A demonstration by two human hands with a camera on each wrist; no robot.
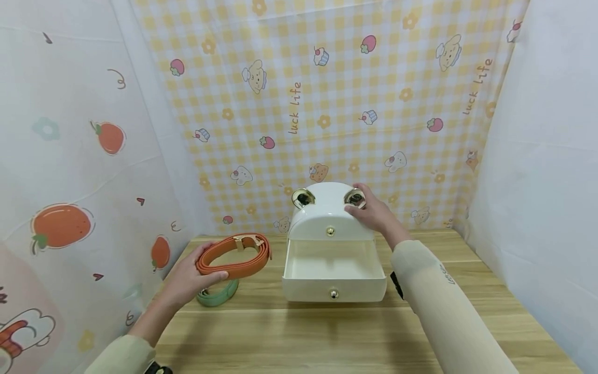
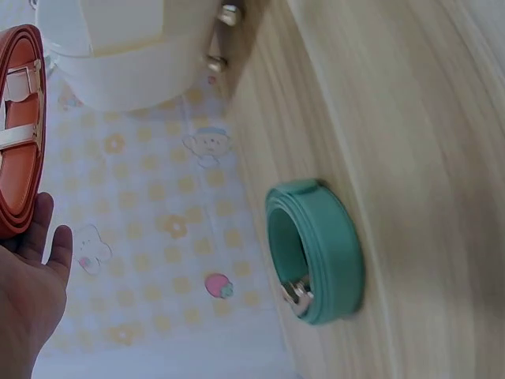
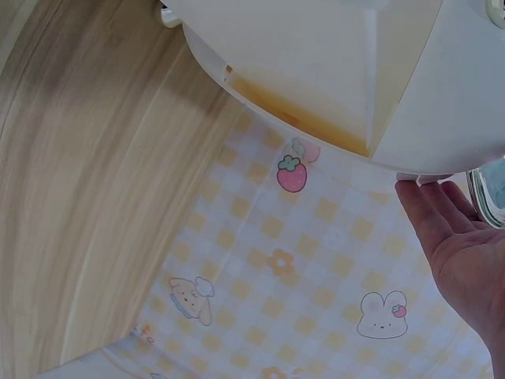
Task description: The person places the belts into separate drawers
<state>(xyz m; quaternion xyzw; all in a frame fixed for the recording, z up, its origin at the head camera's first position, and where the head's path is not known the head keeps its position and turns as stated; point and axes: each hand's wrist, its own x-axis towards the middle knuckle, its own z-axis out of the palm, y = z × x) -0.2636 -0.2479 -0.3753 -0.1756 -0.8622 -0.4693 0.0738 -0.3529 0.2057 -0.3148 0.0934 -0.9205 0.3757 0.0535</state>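
My left hand (image 1: 189, 278) grips a coiled orange belt (image 1: 233, 271) with a gold buckle, thumb along the near side. The belt is held up over the table, left of a white frog-shaped drawer box (image 1: 327, 221). Below that hand a coiled green belt (image 2: 335, 253) with a metal buckle lies on the wood. My right hand (image 1: 376, 214) holds the box at its upper right, around the gold-rimmed eye (image 1: 355, 197). Its thumb is in front and its fingers reach behind. The box's lower drawer (image 1: 310, 291) is pulled out toward me, its pale inside showing.
The wooden table (image 1: 261, 337) spreads in front of the box. A yellow checked cloth (image 1: 327, 145) hangs behind it. White cloth walls stand at the left and right. Small gold knobs mark both drawer fronts.
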